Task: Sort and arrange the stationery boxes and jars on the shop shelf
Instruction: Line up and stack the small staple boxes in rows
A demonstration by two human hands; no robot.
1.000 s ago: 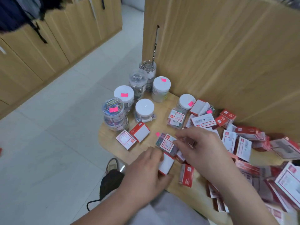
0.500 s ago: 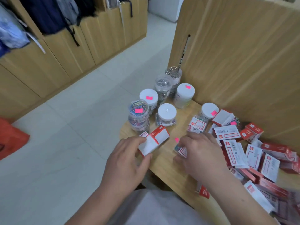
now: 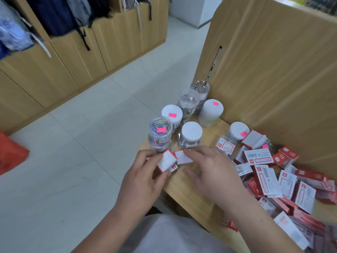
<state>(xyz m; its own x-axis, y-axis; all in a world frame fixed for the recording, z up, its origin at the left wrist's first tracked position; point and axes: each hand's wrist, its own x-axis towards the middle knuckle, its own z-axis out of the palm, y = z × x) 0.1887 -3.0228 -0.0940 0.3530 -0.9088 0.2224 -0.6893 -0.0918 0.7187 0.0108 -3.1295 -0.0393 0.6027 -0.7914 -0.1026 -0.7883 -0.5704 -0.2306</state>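
Several clear jars with white lids and pink stickers stand at the shelf's left end, among them a jar of coloured paper clips (image 3: pixel 160 133) and a white-lidded jar (image 3: pixel 191 133). My left hand (image 3: pixel 145 178) grips a small red-and-white stationery box (image 3: pixel 166 161) at the shelf's front corner. My right hand (image 3: pixel 213 170) rests its fingers on a second white-faced box (image 3: pixel 182 157) beside the first. A loose heap of red-and-white boxes (image 3: pixel 269 178) covers the shelf to the right.
The wooden shelf (image 3: pixel 186 187) ends at a rounded front-left corner. A tall wooden panel (image 3: pixel 273 70) rises behind it, with a slot holding a metal hook. Pale tiled floor lies to the left, with wooden cabinets, hanging bags and an orange bag (image 3: pixel 11 152).
My left hand has pulled one small box toward the shelf corner. My right hand moved left from the heap onto the neighbouring box. The view has shifted right and up.
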